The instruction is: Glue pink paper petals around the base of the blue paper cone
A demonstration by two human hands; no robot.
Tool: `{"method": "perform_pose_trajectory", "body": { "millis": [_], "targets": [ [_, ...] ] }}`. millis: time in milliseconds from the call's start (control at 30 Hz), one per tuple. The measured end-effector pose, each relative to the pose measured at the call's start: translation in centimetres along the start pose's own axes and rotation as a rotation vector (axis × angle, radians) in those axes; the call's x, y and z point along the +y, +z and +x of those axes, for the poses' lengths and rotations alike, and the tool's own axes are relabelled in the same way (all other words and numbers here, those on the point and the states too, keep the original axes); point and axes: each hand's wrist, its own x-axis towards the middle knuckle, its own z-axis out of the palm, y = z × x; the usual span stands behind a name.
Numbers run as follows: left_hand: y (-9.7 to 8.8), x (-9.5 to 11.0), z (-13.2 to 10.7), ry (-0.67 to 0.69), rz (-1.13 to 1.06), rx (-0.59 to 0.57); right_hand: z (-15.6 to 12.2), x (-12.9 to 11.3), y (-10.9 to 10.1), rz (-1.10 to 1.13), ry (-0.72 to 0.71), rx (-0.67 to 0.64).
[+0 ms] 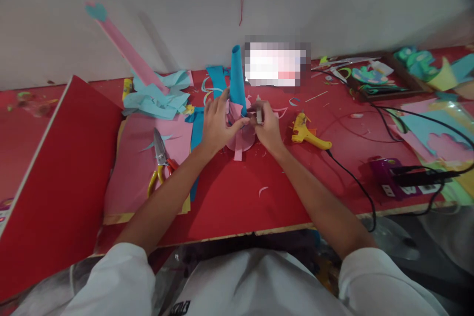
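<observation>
A rolled blue paper tube [237, 81] stands upright on a round pink paper base [240, 144], with cut pink paper pieces [235, 110] around its foot. My left hand [218, 123] is curled about the left side of this foot, its thumb reaching across the front. On the right side, my right hand [266, 126] is closed, fingers bent close to the tube, with a small pale stick-like thing [258, 114] in them. Its kind is too small to tell. What the fingertips touch between the two hands is partly hidden.
A yellow glue gun [309, 133] with a black cord lies to the right. Scissors [160, 158] rest on pink sheets [148, 138] at left. A red board [70, 168] leans at far left. A purple power box [400, 177] and dark tray [381, 91] are right.
</observation>
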Motion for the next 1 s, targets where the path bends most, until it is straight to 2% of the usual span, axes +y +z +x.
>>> {"method": "perform_pose_trajectory", "body": {
  "millis": [333, 467, 567, 667, 800, 867, 1000],
  "targets": [
    [-1.6, 2.3, 1.3, -0.020, -0.030, 0.110, -0.3, -1.2, 0.2, -0.025, -0.025, -0.037],
    [-2.7, 2.9, 2.1, -0.019, -0.134, 0.099, -0.4, -1.7, -0.1, -0.011, -0.136, 0.053],
    [-4.1, 3.1, 3.0, -0.006, -0.300, 0.036, -0.3, -2.0, -0.5, 0.014, -0.187, 0.174],
    [-5.7, 2.7, 3.8, 0.044, -0.462, -0.092, -0.2, -2.2, -1.0, 0.069, -0.202, 0.271],
    [-6.7, 1.8, 4.5, 0.124, -0.476, -0.249, 0.0, -2.9, -1.2, 0.036, -0.222, 0.343],
    [-6.6, 1.7, 4.5, 0.121, -0.449, -0.233, 0.1, -3.3, -1.2, -0.005, -0.230, 0.348],
    [-5.3, 2.7, 4.1, 0.036, -0.339, -0.065, -0.2, -3.4, -1.0, 0.030, -0.218, 0.304]
  ]
}}
